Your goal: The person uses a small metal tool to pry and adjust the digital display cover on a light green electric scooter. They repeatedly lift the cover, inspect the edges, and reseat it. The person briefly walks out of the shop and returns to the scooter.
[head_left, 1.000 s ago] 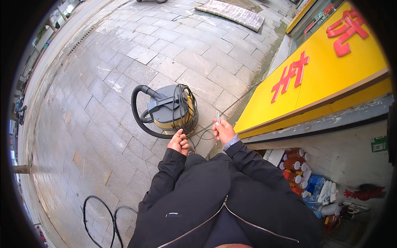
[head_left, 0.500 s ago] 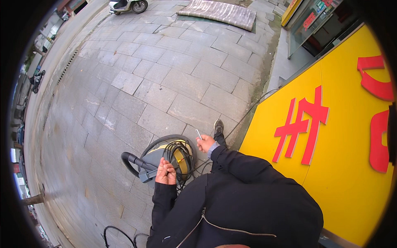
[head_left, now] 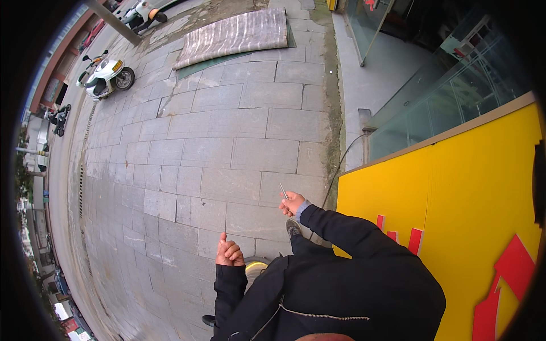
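Observation:
Out in front of my body, my right hand (head_left: 291, 202) is closed around a thin silvery stick (head_left: 283, 191), slim as a pen, which points up and away. My left hand (head_left: 229, 251) is lower and to the left, its fingers curled in and one digit raised; nothing shows in it. Below and beside that hand, a grey and yellow vacuum cleaner (head_left: 257, 268) on the ground is mostly covered by my left sleeve and jacket. A small black piece (head_left: 209, 320) sticks out left of my sleeve; its kind is unclear.
On my right stands a yellow sign panel (head_left: 387, 182) with red raised characters, beside a glass shopfront (head_left: 449, 108). A cable (head_left: 336, 170) runs along the wall's foot. A rolled-out mat (head_left: 236, 37) lies ahead on the grey paving (head_left: 199, 153). Scooters (head_left: 108, 77) are parked far left.
My view has swung ahead and I have moved forward; the vacuum cleaner has slid back under my body. The left hand's pinch has become a looser curl. The right still holds the stick.

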